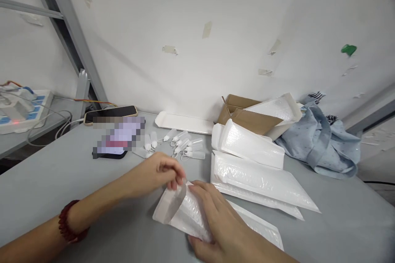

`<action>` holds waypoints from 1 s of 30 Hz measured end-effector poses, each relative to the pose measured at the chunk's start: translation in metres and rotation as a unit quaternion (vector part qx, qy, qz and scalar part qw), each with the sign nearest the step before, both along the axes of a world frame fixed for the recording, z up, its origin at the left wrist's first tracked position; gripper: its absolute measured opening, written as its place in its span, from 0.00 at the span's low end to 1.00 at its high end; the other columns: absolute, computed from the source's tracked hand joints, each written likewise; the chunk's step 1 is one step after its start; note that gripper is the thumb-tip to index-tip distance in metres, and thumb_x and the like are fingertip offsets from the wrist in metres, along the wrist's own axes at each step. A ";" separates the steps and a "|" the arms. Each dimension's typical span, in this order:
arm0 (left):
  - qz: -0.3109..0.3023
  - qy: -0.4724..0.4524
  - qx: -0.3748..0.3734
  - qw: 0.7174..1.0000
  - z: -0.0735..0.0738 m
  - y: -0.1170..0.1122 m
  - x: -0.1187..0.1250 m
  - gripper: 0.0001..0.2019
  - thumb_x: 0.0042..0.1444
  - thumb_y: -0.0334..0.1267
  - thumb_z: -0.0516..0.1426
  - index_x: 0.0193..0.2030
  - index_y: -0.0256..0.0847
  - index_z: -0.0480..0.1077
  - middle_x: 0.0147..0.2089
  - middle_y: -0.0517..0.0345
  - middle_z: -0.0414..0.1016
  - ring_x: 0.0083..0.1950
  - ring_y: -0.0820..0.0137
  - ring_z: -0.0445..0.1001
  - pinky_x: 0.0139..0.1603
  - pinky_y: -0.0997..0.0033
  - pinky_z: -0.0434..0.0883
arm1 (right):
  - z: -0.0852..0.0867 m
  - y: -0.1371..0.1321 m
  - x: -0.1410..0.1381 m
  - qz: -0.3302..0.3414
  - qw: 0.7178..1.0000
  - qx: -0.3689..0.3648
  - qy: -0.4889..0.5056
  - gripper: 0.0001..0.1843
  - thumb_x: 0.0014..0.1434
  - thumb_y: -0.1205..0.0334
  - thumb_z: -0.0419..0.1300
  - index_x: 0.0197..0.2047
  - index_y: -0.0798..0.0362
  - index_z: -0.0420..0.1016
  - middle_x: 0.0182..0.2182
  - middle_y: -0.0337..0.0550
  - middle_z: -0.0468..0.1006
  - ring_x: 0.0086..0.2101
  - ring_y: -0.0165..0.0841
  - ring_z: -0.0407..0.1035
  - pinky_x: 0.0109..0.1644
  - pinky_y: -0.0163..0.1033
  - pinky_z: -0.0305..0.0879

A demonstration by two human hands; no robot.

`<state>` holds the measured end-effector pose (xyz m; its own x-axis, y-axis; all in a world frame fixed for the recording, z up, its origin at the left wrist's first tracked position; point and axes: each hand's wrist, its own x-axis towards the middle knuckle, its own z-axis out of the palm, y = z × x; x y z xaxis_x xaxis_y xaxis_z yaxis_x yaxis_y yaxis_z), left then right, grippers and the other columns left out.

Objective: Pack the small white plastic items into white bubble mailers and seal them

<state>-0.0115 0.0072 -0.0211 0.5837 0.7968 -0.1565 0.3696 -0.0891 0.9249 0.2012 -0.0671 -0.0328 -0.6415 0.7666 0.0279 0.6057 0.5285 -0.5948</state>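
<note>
A white bubble mailer (pixel 182 213) lies on the grey table (pixel 61 189) in front of me, its flap lifted. My left hand (pixel 159 172), with a red bead bracelet on the wrist, pinches the flap's top edge. My right hand (pixel 216 218) is closed around the mailer's body and holds it from the right. Behind the hands lie several small clear bottles with white caps (pixel 182 146).
A stack of white bubble mailers (pixel 256 172) sits to the right, with a cardboard box (pixel 247 115) and blue cloth (pixel 324 144) behind. A phone (pixel 111 114), a flat white box (pixel 183 122) and a power strip (pixel 21 111) lie at the back left.
</note>
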 end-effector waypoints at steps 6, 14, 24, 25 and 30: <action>0.052 0.182 0.373 0.908 -0.028 0.021 -0.010 0.20 0.52 0.23 0.45 0.44 0.38 0.73 0.56 0.47 0.68 0.60 0.58 0.62 0.59 0.54 0.64 | 0.000 -0.002 0.002 -0.001 1.000 0.008 -0.027 0.42 0.46 0.70 0.57 0.64 0.60 0.49 0.61 0.56 0.58 0.61 0.42 0.52 0.63 0.48 0.54; 0.025 0.239 0.407 0.881 -0.043 0.022 -0.009 0.20 0.57 0.24 0.43 0.52 0.32 0.70 0.58 0.40 0.67 0.60 0.56 0.63 0.60 0.53 0.63 | 0.000 -0.002 0.001 0.000 1.000 0.009 -0.023 0.42 0.46 0.70 0.58 0.64 0.60 0.49 0.61 0.57 0.59 0.60 0.43 0.53 0.63 0.48 0.55; 0.105 0.235 0.328 0.909 -0.025 0.024 -0.008 0.08 0.56 0.32 0.47 0.30 0.40 0.65 0.33 0.53 0.72 0.36 0.63 0.70 0.38 0.64 0.66 | 0.000 -0.002 0.001 -0.003 0.999 -0.009 -0.035 0.42 0.48 0.69 0.58 0.65 0.61 0.47 0.62 0.58 0.57 0.62 0.44 0.50 0.64 0.49 0.53; 0.108 0.235 0.325 0.910 -0.025 0.024 -0.007 0.07 0.56 0.32 0.47 0.30 0.40 0.65 0.33 0.53 0.72 0.36 0.63 0.70 0.38 0.64 0.66 | 0.000 -0.002 0.001 -0.003 0.999 -0.007 -0.035 0.42 0.48 0.69 0.58 0.65 0.61 0.47 0.62 0.58 0.57 0.62 0.44 0.50 0.64 0.49 0.53; 0.161 0.128 0.189 0.960 -0.010 0.026 -0.014 0.06 0.52 0.38 0.54 0.34 0.39 0.67 0.32 0.56 0.73 0.34 0.67 0.72 0.37 0.67 0.69 | 0.001 -0.003 0.002 -0.005 1.000 0.006 -0.026 0.42 0.48 0.69 0.58 0.65 0.58 0.47 0.62 0.56 0.57 0.62 0.44 0.51 0.64 0.50 0.54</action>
